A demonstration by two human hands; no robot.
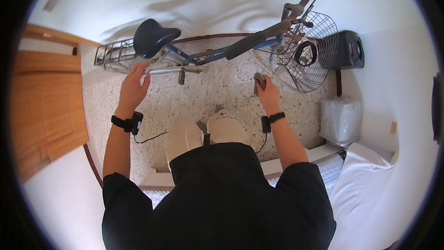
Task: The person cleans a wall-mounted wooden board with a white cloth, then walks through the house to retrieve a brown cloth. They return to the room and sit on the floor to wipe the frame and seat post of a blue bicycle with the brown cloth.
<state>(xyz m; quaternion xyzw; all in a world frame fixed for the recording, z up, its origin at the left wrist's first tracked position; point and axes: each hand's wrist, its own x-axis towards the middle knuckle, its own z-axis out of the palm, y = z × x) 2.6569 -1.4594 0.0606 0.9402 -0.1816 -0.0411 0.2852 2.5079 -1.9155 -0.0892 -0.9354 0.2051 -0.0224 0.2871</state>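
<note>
A blue bicycle frame (215, 55) stands along the white wall, with a black saddle (152, 38), a rear rack (114, 53) at the left and a wire basket (314, 52) at the right. My left hand (135, 85) is just below the saddle, fingers apart; whether its fingertips touch the bicycle cannot be told. In my right hand (269, 92) is a crumpled grey-brown cloth (259, 81), held over the floor below the handlebar grip (244, 45) and left of the basket. A pedal (181, 76) juts out between my hands. Both wrists wear black straps with small devices.
A wooden door (48, 104) is at the left. Beyond the basket stands a black case (347, 50); nearer is a plastic-wrapped white box (340, 119). White fabric (362, 173) lies at the lower right. Cables hang from both wrist devices. Speckled floor (225, 86) shows below the bicycle.
</note>
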